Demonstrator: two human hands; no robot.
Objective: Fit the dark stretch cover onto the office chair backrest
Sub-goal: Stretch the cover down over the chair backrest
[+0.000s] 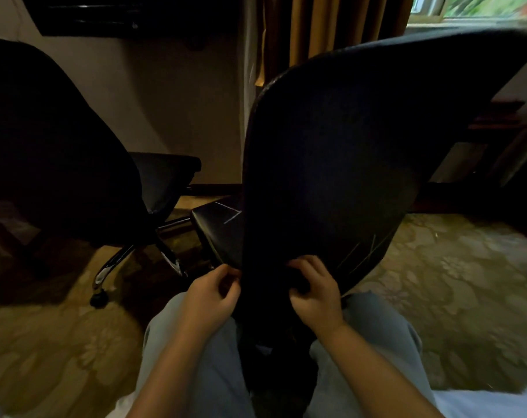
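- Nearest, at the bottom edge: grey-trousered legs (202, 372) spread apart on a white surface (497, 402).
- Between the knees: narrow lower end of the cover (331, 224), running down into shadow.
- Left hand (214, 294): fingers curled, thumb and fingertips pinching the cover's lower left edge.
- Right hand (315, 294): fingers curled, dug into the cloth at the lower middle, gripping a fold of it.
- Look of the cover: near-black, matt, drawn smooth over most of its face, with a few thin pale lines crossing near the lower right edge.
- Backrest (391, 86): broad, tilted, widest at the top and tapering toward the hands, with a grainy rim along the upper left curve. Too dark to tell where cloth ends and padding begins.
- Just left of the cover's lower edge: dark seat (220, 230), corner outward, marked with pale lines.
- Left again: second chair (45, 146), dark, standing close. Only a narrow strip of floor between the two seats, with a chrome leg (114, 263) and a caster (99, 300) below.
- Right of the backrest: open stretch of patterned carpet (452, 282), running back to dark furniture (497, 122) by the wall.
- Farthest: pale wall (180, 101), ochre curtain (316, 31) behind the upper left curve, and a window (473, 7) above the top edge.
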